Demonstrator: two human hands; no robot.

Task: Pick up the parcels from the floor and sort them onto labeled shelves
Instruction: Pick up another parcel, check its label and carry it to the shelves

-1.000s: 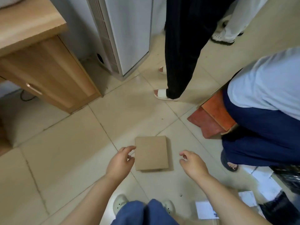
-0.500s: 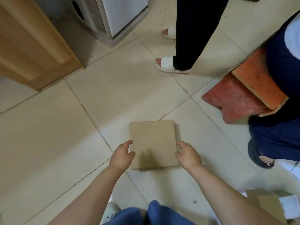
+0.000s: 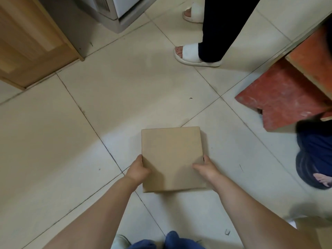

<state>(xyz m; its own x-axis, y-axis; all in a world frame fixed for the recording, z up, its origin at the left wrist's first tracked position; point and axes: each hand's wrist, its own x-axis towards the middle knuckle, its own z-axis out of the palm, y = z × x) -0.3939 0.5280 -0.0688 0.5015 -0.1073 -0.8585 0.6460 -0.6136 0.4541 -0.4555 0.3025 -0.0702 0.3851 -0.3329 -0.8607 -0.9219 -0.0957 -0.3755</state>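
Observation:
A flat, square brown cardboard parcel [image 3: 171, 155] lies low over the beige tiled floor [image 3: 125, 97], in the middle of the view. My left hand [image 3: 138, 170] clasps its left edge, thumb on top. My right hand [image 3: 206, 168] clasps its right edge, thumb resting on the top face. Whether the parcel still touches the floor I cannot tell. No shelves are in view.
A person in black trousers and white slippers [image 3: 193, 54] stands just beyond the parcel. A red stool [image 3: 283, 97] and a squatting person in blue [image 3: 316, 150] are at the right. A wooden cabinet [image 3: 30, 42] and a grey appliance base [image 3: 111, 13] stand at the upper left.
My hands went from hovering open on either side of the parcel to gripping its two side edges. The view has dropped closer to the floor.

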